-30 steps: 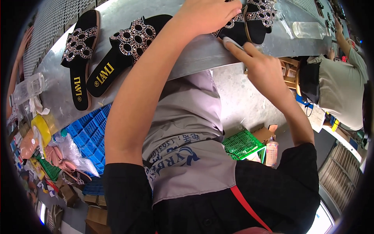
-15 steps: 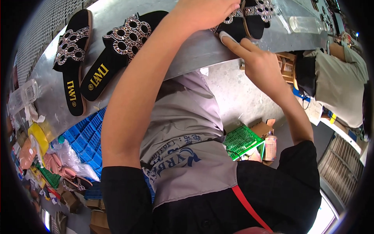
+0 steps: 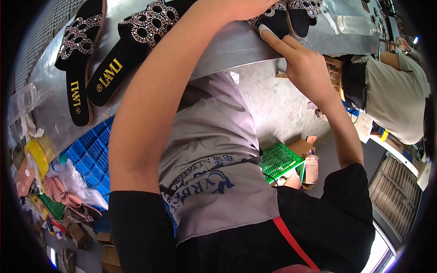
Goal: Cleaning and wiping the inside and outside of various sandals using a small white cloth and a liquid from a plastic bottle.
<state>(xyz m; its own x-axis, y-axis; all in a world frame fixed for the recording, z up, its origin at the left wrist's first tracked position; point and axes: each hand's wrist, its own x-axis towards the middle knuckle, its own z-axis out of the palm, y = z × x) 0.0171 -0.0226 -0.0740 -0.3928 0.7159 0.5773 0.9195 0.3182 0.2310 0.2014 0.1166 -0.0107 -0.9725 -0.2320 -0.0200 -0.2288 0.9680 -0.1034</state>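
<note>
My left hand (image 3: 239, 8) reaches over the far part of the metal worktable, cut off by the upper edge, its fingers mostly out of sight beside a black slide sandal (image 3: 269, 22) with a rhinestone-ring strap. From the right, my right hand (image 3: 302, 59) points its index finger, white-wrapped at the tip, at that sandal's near edge; the other fingers curl loosely. Against it on the right stands a matching sandal (image 3: 299, 22). Two more such sandals lie at the left: one black slide (image 3: 78, 91) near the table end, another (image 3: 109, 77) partly behind my left forearm.
The metal table (image 3: 218, 59) carries a clear plastic container (image 3: 355, 25) at right. Below are blue crates (image 3: 91, 154), a green crate (image 3: 277, 161) and a carton (image 3: 302, 148). Pink sandals and plastic wrap (image 3: 84, 186) pile up at lower left. Another person (image 3: 393, 95) is at far right.
The view has shifted slightly, so the table and sandals sit higher in it. My left hand is now more cut off at the top; my right index finger stays by the sandal.
</note>
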